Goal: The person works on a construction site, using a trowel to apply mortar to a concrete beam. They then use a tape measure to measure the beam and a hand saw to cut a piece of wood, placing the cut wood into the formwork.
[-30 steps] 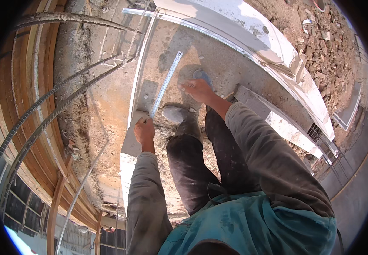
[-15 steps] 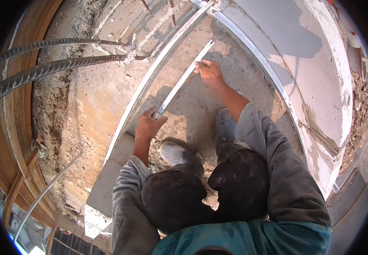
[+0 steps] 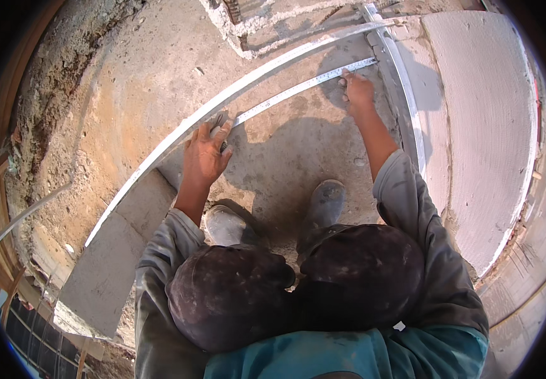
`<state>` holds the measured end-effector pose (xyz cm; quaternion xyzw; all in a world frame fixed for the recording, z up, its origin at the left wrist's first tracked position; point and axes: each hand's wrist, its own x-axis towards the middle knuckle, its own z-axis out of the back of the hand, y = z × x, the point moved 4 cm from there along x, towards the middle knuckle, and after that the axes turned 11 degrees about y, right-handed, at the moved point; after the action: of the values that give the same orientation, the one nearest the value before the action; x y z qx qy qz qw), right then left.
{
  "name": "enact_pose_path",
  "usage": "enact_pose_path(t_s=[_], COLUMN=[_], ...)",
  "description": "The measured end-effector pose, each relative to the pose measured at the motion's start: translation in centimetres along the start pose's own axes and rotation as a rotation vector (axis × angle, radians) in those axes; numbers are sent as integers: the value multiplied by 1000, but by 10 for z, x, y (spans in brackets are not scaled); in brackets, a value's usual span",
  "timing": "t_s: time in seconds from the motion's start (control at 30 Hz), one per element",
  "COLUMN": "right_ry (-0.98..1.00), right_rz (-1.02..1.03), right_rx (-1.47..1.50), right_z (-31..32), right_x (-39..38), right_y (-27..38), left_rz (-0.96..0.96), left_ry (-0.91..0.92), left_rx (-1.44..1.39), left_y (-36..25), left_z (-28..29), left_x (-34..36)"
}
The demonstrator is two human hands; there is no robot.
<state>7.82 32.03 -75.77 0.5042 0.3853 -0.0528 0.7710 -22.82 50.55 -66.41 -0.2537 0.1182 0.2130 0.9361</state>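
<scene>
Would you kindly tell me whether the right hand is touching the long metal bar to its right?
Apart: the head view shows grey concrete between the right hand and the long metal bar.

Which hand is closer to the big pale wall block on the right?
Right. The right hand is just left of the wall block, at the measuring tape's far end; the left hand is farther left, at its near end.
</scene>
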Motion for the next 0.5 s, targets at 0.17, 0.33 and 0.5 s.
enact_pose_path(t_s=[0.17,0.33,0.5], right_ry=[35,66,125], right_rz=[6,277,441], right_rx=[-81,-467,-744], right_z=[6,7,-7], right_x=[6,-11,-37], right_y=[2,8,-8], left_rz=[-55,37,-11], left_ry=[-105,-37,-121], left_rx=[39,82,56], left_y=[10,7,4], left_z=[-15,-17,-17], left_x=[8,16,15])
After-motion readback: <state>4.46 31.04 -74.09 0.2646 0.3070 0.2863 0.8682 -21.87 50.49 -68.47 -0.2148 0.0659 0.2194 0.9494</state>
